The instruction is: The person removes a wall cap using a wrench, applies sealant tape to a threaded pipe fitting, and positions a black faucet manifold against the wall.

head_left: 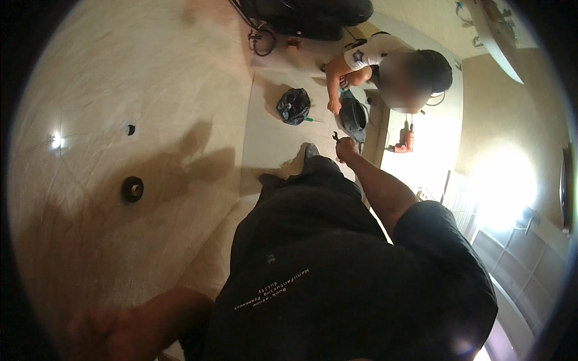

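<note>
A wrench (335, 137) is grasped by the right grip (347, 149); whether the blurred left grip (99, 328) is clenched cannot be told. Behind the right grip, white lettering (273, 296) is borne by a dark shirt (373, 271). Beyond it, 1 black bag (293, 106) and 1 dark wide-mouthed container (353, 117), contents unclear, are set on the pale floor (265, 138). Right of it, a red drill (409, 140) is seen.

I watch through the left one of two fisheye cameras worn side by side on the head. It looks steeply down, the dark shirt (337, 259) large and close, the pale floor (265, 141) farther off, the tan wall (180, 72) bending toward the left rim.
</note>
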The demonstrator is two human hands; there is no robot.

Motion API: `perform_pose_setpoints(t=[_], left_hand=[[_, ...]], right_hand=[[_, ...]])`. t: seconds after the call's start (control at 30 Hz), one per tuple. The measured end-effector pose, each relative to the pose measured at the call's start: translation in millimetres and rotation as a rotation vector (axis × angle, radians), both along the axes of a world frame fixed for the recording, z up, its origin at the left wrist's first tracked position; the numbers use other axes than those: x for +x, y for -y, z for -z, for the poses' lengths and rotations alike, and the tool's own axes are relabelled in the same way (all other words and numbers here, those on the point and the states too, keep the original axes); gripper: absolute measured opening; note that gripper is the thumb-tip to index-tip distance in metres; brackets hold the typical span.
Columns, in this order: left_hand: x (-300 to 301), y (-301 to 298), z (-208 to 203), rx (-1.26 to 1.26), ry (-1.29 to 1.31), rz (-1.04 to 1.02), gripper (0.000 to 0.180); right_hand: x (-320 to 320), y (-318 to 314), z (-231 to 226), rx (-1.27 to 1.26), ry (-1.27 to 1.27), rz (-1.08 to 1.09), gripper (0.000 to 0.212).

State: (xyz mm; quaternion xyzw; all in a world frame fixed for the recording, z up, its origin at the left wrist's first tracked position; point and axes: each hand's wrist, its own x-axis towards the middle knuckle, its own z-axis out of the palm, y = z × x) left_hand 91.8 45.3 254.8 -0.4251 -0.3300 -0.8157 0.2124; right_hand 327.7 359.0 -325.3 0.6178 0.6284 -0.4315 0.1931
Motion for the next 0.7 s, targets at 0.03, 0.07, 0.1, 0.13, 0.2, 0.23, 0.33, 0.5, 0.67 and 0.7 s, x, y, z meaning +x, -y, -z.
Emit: perform_pose_setpoints(t=[0.03,0.07,0.1,0.13,0.2,0.23,0.33,0.5,0.67,0.7], left_hand=[[-6,0,25,0.019,0.21,-0.082,0.025],[-12,-2,47,0.041,0.419,-0.159,0.025],[-16,-4,68,-0.168,0.493,-0.315,0.025],[-18,-6,87,-0.388,0.55,-0.469,0.025],[-23,-7,132,-0.873,0.489,-0.488,0.028],[-25,-5,144,-0.886,0.508,-0.39,0.029],[-23,-13,166,-1.058,0.715,-0.239,0.031],[-31,-18,219,-1.021,0.773,-0.07,0.035],[-59,-24,251,-1.288,0.893,0.364,0.042],[-61,-15,267,-1.113,1.003,0.458,0.036]], right_hand=[[-9,3,-21,-0.045,-0.083,0.119,0.027],[-6,0,-24,-0.029,-0.209,0.052,0.023],[-13,4,-33,-0.04,-0.242,0.099,0.024],[-21,6,-42,-0.055,-0.276,0.14,0.025],[-34,5,-61,-0.107,-0.322,0.208,0.025],[-42,6,-67,-0.153,-0.389,0.209,0.023],[-70,16,-67,-0.114,-0.42,0.12,0.023],[-79,38,-51,-0.025,-0.416,0.028,0.025],[29,47,35,0.123,-0.335,0.338,0.02],[40,52,26,0.053,-0.322,0.368,0.022]])
